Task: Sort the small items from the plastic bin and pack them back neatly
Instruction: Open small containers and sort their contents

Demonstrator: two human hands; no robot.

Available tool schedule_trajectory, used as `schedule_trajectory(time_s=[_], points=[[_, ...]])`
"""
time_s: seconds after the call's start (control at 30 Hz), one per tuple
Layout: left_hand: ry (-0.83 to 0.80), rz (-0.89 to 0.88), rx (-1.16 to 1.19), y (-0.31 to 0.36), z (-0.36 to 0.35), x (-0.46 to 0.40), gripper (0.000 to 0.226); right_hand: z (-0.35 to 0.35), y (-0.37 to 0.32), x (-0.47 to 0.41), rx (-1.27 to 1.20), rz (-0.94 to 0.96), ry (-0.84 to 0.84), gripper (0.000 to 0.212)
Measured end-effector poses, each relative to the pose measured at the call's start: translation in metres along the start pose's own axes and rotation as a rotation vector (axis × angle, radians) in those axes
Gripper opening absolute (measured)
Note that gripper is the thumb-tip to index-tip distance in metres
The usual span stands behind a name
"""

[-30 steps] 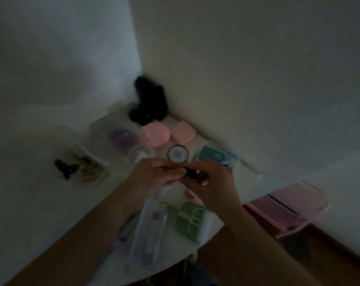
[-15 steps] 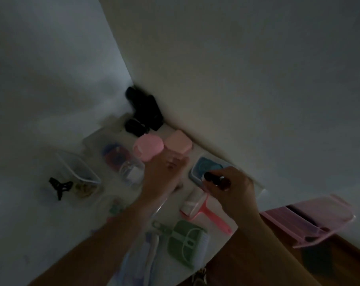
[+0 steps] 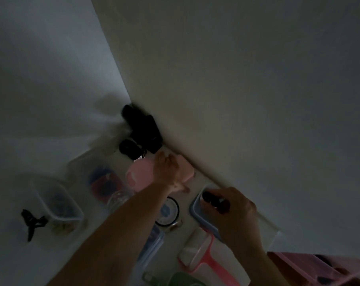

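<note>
Light: the room is dim and the picture soft, so small details stay uncertain.
Worktop: a pale worktop (image 3: 14,265) runs into a wall corner at 12 o'clock, with small items spread across it.
Left hand: the left hand (image 3: 166,169) reaches to 12 o'clock and lies over two pink cases (image 3: 138,176) near the corner; I cannot tell whether its grip has closed on either case or only rests on top.
Right hand: the right hand (image 3: 234,211) sits at 3 o'clock, its grip pinching a small dark bottle (image 3: 215,201) over a blue-rimmed tray (image 3: 195,213).
Other items: a round tin (image 3: 168,211) between the arms, a pink lint roller (image 3: 204,259) at 5 o'clock, a clear tub (image 3: 57,205) with a black hair claw (image 3: 31,221) just beside it at 9 o'clock, dark pouches (image 3: 140,129) in the corner.
Bin: a pink plastic bin (image 3: 319,269) shows at the 4 o'clock edge, off the worktop.
Handling: the cases look light, hard and smooth, likely slippery; taking one by its opposite edges seems safest. The bottle looks small and rigid, possibly breakable, best held round its body.
Stage: sorting seems under way, packing not begun.
</note>
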State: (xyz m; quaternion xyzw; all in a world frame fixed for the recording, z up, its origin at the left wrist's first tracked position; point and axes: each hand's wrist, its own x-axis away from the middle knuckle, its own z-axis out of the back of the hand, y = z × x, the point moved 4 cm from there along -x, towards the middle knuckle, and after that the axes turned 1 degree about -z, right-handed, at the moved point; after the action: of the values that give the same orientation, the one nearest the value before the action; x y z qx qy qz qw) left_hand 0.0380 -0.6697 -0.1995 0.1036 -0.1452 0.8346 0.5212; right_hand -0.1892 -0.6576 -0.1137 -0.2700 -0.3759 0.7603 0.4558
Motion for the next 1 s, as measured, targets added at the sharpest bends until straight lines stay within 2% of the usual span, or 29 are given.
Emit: schedule_trajectory(time_s=[0.13,0.23,0.4,0.5,0.6,0.67,0.8,0.87,1.0], points=[[0.099,0.032,0.065,-0.002,-0.001,-0.009,0.107,-0.005,0.0,-0.004,-0.016,0.004,0.009,0.021],[0.145,0.012,0.173,-0.01,0.023,0.005,0.11,-0.002,-0.011,-0.011,-0.018,-0.007,0.008,0.018],[0.239,-0.01,0.61,-0.043,0.091,0.069,0.108,0.015,-0.056,-0.015,-0.043,0.099,-0.126,0.031],[0.282,-0.03,0.71,-0.066,0.123,0.128,0.122,0.021,-0.087,-0.008,-0.072,0.185,-0.208,0.026],[0.457,0.025,0.818,-0.087,0.141,0.196,0.124,0.025,-0.129,0.013,-0.151,0.299,-0.287,0.024],[0.587,0.067,0.886,-0.101,0.147,0.247,0.119,0.026,-0.163,0.037,-0.225,0.411,-0.363,0.018],[0.648,0.116,1.056,-0.12,0.141,0.316,0.112,0.02,-0.204,0.076,-0.339,0.498,-0.479,0.029],[0.698,0.165,1.084,-0.133,0.134,0.346,0.107,0.014,-0.217,0.094,-0.35,0.518,-0.527,0.022],[0.795,0.286,1.128,-0.154,0.122,0.393,0.12,0.003,-0.24,0.126,-0.398,0.521,-0.616,0.024]])
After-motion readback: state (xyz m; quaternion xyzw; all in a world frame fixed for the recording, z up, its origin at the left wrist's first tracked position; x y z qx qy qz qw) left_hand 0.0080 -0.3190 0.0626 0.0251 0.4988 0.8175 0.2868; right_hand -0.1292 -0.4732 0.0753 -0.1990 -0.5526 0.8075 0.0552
